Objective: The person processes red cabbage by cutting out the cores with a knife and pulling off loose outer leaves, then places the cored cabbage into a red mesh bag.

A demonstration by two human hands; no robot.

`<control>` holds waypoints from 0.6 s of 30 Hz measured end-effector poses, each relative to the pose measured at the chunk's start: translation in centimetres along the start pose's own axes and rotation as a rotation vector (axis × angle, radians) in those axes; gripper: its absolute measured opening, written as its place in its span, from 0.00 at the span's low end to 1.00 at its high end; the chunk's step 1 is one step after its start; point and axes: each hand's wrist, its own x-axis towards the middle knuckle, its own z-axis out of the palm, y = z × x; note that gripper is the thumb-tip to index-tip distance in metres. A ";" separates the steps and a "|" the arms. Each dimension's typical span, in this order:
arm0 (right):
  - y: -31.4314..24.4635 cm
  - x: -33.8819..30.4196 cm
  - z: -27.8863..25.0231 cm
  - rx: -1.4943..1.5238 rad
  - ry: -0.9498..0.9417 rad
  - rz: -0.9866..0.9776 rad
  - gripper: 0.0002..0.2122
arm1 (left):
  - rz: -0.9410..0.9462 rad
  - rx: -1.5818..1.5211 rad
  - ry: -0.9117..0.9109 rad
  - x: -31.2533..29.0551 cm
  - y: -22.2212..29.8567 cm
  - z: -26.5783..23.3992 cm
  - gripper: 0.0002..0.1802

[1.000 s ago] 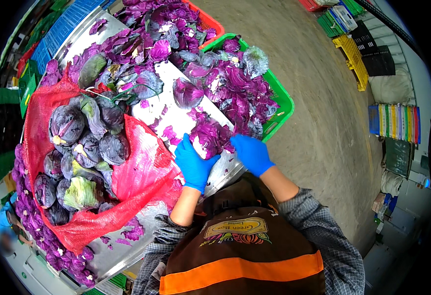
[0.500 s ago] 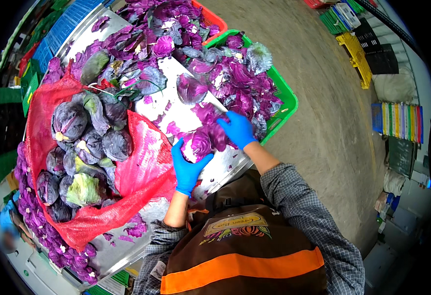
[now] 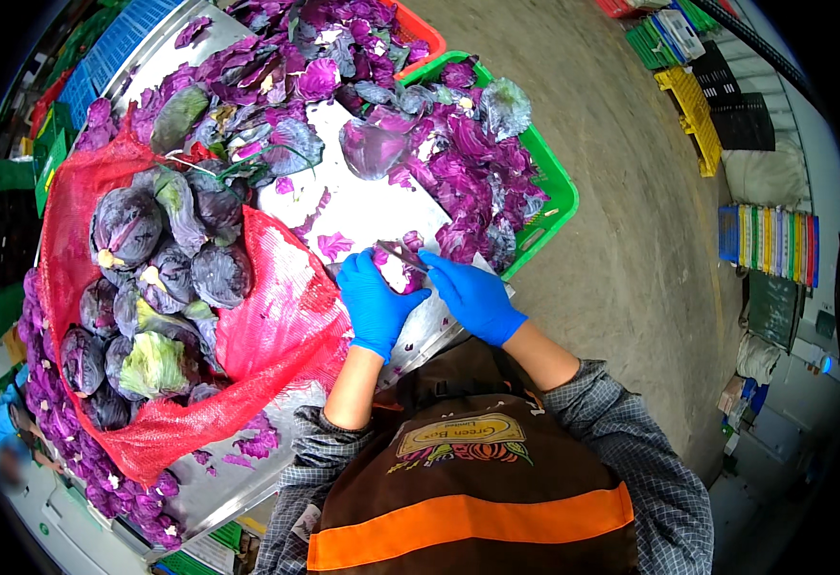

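Note:
My left hand point(image 3: 378, 299), in a blue glove, is closed around the side of a red cabbage point(image 3: 393, 274), which the fingers mostly hide. My right hand point(image 3: 474, 298), also gloved in blue, grips a knife point(image 3: 401, 255); its dark blade lies across the cabbage. Both hands are above the metal table point(image 3: 338, 216), close to my apron. To the left lies a red mesh sack point(image 3: 281, 316), spread open around several dark purple cabbages point(image 3: 126, 226). Beyond my right hand, a green crate point(image 3: 562, 196) is heaped with purple leaves point(image 3: 468, 153).
An orange-red crate point(image 3: 422, 36) with more leaves stands at the far end. Loose leaves cover the table's far part. Peeled purple cabbages point(image 3: 56, 412) line its left edge. Concrete floor point(image 3: 621, 249) lies to the right, with stacked crates point(image 3: 774, 244) along the wall.
My right hand has drawn back toward me, and the knife now shows over the cabbage. Loose leaves near the cabbage have gone toward the green crate. My left hand has turned over the cabbage.

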 end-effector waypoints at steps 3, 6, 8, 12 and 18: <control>0.1 0.5 1.0 -0.121 0.007 -0.061 0.20 | 0.024 0.013 0.034 -0.1 -0.2 0.3 0.56; 0.7 0.9 1.6 -0.156 0.012 -0.060 0.21 | 0.050 0.019 0.056 -0.1 -0.2 0.3 0.54; 0.9 0.9 1.8 -0.157 -0.003 -0.042 0.21 | 0.065 0.009 0.052 0.0 -0.4 0.3 0.53; -0.3 1.6 1.7 -0.260 -0.075 0.024 0.22 | 0.081 0.005 0.036 0.2 -0.9 0.3 0.53; -0.6 3.8 2.9 -0.456 -0.039 -0.043 0.23 | 0.122 0.002 0.051 0.2 -1.5 0.6 0.52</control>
